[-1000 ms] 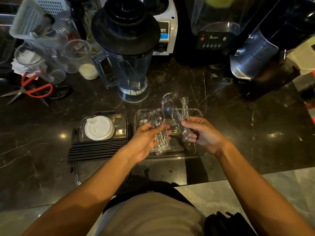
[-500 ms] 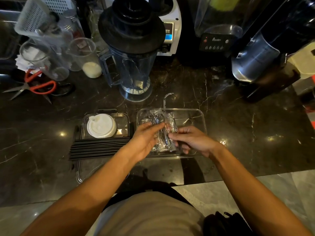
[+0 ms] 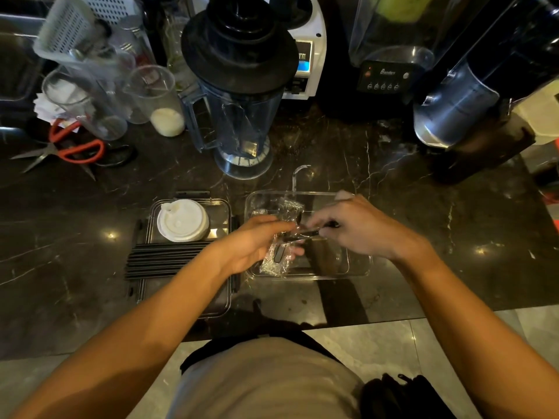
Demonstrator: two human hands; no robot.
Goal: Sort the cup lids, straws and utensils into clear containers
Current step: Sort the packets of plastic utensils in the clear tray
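Dark marbled desk (image 3: 393,207) carries everything: the right hand (image 3: 360,228) pinches a thin dark utensil (image 3: 305,234) in its fingers, while the left hand (image 3: 257,246) grips the wrapped utensils (image 3: 276,261) inside the clear container (image 3: 360,267). These packets look light, crinkly and slippery, best held mid-length. Left of that container, a white cup lid (image 3: 181,220) and black straws (image 3: 163,258) sit in another tray (image 3: 223,207).

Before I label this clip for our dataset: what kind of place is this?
Probably a drinks counter in a cafe or juice bar: blender jug, a blender base, and takeaway cup lids and black straws sorted on a dark marble counter.
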